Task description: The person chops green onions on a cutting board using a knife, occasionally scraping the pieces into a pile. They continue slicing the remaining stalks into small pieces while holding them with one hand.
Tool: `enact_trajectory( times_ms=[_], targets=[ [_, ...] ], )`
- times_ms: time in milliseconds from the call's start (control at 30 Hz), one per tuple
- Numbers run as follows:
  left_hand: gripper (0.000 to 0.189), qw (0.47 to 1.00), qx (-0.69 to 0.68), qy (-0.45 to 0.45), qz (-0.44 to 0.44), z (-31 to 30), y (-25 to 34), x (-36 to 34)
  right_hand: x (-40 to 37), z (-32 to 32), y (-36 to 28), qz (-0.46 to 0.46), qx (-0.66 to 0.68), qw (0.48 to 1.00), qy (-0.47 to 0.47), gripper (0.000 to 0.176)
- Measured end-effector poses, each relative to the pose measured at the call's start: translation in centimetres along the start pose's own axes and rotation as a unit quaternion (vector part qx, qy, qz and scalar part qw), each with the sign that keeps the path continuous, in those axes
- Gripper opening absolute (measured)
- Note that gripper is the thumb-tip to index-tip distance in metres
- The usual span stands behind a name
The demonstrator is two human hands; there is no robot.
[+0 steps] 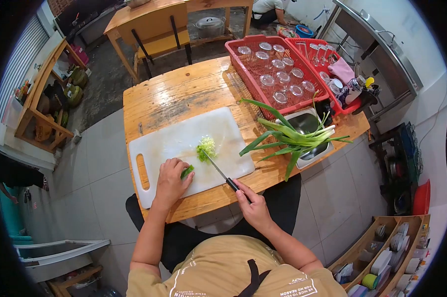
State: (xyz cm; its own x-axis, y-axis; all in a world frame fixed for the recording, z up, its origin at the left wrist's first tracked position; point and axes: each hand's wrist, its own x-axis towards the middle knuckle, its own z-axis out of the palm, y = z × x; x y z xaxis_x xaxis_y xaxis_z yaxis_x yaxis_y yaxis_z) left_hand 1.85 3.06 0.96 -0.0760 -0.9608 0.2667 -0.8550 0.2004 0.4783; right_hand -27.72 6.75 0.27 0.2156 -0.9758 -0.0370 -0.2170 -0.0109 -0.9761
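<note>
My left hand (pixel 171 179) rests on the white cutting board (pixel 169 136), its fingers closed on a short piece of green onion (pixel 187 171). In my right hand (pixel 252 203) is the black handle of a knife (pixel 217 168). The blade slants up and left, its tip at a small heap of chopped green onion (pixel 205 148) in the middle of the board. Right of the board, a bunch of whole green onions (pixel 295 136) lies across a metal pan (pixel 310 157), partly covering it.
Upturned glasses fill a red plastic basket (pixel 243 62) at the table's far right. Behind it, another red basket (pixel 302 47) holds glasses, a pink cloth and utensils. A chair (pixel 159 32) stands beyond the wooden table (pixel 156 99). A person (pixel 268 11) crouches in the background.
</note>
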Motion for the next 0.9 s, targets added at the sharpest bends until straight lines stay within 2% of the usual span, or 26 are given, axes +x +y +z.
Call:
enact_trajectory(
  times_ms=[167,400,567,800,900],
  targets=[
    [0.020,1.000,-0.008,0.014,0.008,0.3,-0.3,0.0,0.0,0.3,0.2,-0.022,0.000,1.000,0.006,0.042],
    [0.015,0.998,0.005,0.041,0.041,1.1,-0.4,0.0,-0.2,1.2,-1.2,0.025,0.003,1.000,0.011,0.040],
    [0.011,0.998,-0.004,0.050,0.047,1.1,-0.4,0.1,-0.4,1.9,-0.7,0.012,0.023,1.000,0.006,0.042],
    [0.012,0.998,0.001,0.049,0.040,0.8,-0.3,0.3,-0.3,1.0,-0.2,0.012,0.021,1.000,-0.003,0.043],
    [0.019,0.999,-0.019,0.037,0.012,0.5,0.2,0.4,-0.1,0.4,-0.3,0.035,0.020,0.999,0.002,0.041]
  ],
)
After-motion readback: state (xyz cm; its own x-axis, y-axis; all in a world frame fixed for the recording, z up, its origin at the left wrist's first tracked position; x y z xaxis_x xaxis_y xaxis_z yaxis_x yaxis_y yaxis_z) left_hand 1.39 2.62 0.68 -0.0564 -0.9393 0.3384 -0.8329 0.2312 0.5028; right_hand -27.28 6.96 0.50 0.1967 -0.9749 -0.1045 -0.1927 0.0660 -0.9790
